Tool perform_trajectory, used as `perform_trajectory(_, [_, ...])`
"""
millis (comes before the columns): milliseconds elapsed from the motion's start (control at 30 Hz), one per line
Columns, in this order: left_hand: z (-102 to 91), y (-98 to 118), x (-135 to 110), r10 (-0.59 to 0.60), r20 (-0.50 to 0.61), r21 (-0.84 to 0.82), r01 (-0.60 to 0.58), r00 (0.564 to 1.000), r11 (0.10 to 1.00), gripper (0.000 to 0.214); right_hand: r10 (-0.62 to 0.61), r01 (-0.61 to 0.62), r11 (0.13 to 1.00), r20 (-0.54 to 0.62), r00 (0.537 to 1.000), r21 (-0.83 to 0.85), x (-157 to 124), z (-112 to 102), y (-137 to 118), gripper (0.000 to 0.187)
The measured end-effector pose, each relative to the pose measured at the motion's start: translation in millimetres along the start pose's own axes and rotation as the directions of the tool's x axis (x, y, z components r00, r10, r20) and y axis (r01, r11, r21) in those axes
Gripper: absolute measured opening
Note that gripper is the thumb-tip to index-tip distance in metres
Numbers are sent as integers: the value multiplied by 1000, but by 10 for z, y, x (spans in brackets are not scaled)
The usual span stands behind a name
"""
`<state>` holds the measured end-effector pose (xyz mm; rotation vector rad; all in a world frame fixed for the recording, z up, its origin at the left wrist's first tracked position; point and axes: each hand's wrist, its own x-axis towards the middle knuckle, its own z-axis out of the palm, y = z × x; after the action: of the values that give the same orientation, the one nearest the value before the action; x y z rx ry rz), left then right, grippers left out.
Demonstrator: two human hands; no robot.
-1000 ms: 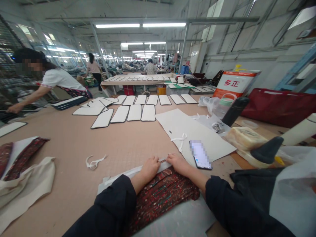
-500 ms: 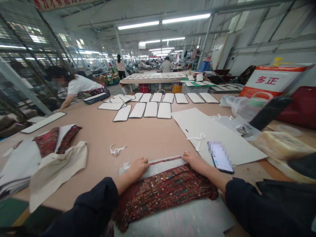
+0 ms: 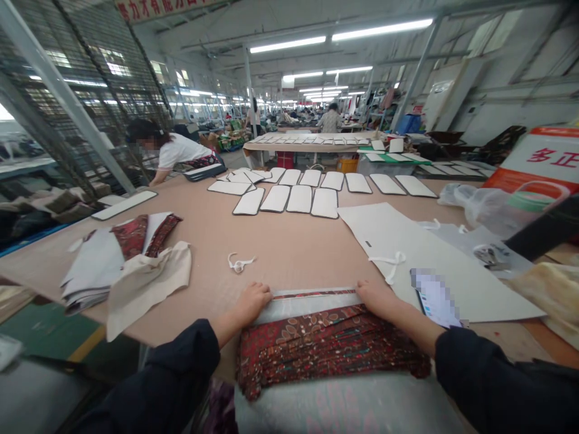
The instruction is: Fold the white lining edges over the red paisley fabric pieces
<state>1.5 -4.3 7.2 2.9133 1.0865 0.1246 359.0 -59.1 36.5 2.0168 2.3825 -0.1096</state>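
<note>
A stack of red patterned fabric pieces point(image 3: 325, 346) lies on white backing at the near edge of the tan table point(image 3: 280, 247). My left hand point(image 3: 251, 301) is closed on the left end of the top strip's far edge. My right hand point(image 3: 375, 295) pinches the same edge at its right end. The edge runs taut between them. Both my sleeves are dark.
A phone point(image 3: 436, 299) lies on a large white sheet point(image 3: 425, 259) right of my right hand. A white cord point(image 3: 239, 263) sits ahead. Fabric piles point(image 3: 126, 265) lie left. White rounded panels point(image 3: 289, 199) fill the far table. A person point(image 3: 169, 154) leans over at far left.
My hands have slid apart along the fabric edge, left hand leftward and right hand rightward. The view has turned left, so the table's left end shows more.
</note>
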Motion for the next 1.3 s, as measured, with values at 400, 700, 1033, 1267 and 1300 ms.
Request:
perform_trajectory(400, [-47, -141, -3, -128, -11, 13, 129, 992, 992, 9, -347, 346, 928, -13, 938, 141, 754, 302, -1863, 23])
perform_trajectory(700, [-34, -38, -281, 118, -96, 142, -104, 988, 984, 22, -600, 598, 800, -87, 795, -46, 570, 336, -1785, 20])
perform_trajectory(1033, [163, -120, -547, -98, -145, -127, 79, 985, 989, 22, -513, 515, 857, -47, 857, 38, 678, 314, -2064, 22])
perform_trajectory(1267, [309, -190, -474, -342, -208, -371, 250, 916, 894, 22, -603, 604, 796, -40, 797, 42, 763, 377, -2047, 21])
perform_trajectory(1300, [308, -192, -471, -337, -202, -371, 247, 919, 895, 22, -569, 570, 818, -36, 822, 81, 791, 390, -2054, 22])
